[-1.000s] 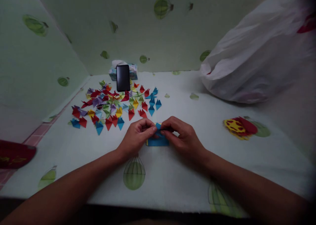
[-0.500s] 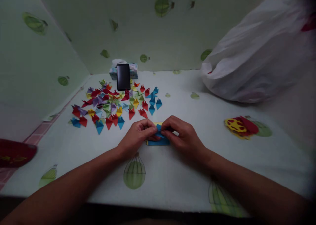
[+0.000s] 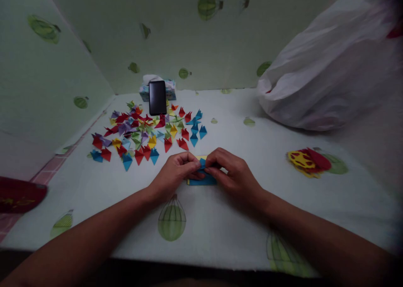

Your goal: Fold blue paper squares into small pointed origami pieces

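At the middle of the table, my left hand (image 3: pixel 180 169) and my right hand (image 3: pixel 229 168) meet over a small piece of blue folded paper (image 3: pixel 202 163). Both hands are closed, thumb against fingers, pinching the paper from either side; my fingers hide much of it. Beneath it lies a flat stack of blue and yellow paper (image 3: pixel 201 181), and the sides of my hands rest by it. Many small folded paper cranes (image 3: pixel 146 152) in red, blue, green, purple and yellow lie spread beyond my left hand.
A black phone (image 3: pixel 157 98) leans on a tissue box (image 3: pixel 171 88) at the back. A large white plastic bag (image 3: pixel 317 77) stands at the back right. Red and yellow cut-outs (image 3: pixel 310 161) lie at the right, and a dark red object (image 3: pixel 22 194) sits at the left edge.
Hardly anything differs. My fingers have shifted very slightly on the blue paper, and the view has moved a touch.
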The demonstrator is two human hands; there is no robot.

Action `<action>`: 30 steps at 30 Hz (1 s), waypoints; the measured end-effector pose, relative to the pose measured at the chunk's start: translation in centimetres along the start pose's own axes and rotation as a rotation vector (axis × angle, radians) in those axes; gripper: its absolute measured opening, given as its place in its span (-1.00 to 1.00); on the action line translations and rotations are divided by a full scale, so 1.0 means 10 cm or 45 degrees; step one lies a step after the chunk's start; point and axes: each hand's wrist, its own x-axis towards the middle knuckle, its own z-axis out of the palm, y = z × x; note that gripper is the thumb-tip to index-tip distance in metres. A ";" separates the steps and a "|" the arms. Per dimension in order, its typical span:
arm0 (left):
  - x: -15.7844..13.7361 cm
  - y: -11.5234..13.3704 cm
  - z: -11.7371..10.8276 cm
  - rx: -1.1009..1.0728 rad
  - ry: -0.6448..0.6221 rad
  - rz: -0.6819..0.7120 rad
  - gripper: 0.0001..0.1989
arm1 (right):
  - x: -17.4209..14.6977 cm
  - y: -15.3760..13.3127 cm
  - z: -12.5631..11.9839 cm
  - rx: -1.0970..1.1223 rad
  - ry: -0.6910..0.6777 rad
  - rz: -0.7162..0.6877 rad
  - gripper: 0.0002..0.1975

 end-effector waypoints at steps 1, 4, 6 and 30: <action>0.00 0.00 0.00 0.005 -0.003 0.004 -0.72 | 0.00 -0.01 0.00 -0.003 0.001 0.017 -0.84; 0.00 0.01 0.00 0.010 -0.018 0.017 -0.71 | 0.00 -0.03 0.00 -0.007 0.006 0.061 -0.85; -0.01 0.02 0.00 0.004 -0.026 0.020 -0.72 | 0.00 -0.04 0.00 -0.005 0.014 0.081 -0.85; 0.00 0.08 -0.05 0.198 -0.175 0.218 -0.77 | 0.01 -0.03 -0.04 0.322 -0.016 0.421 -0.95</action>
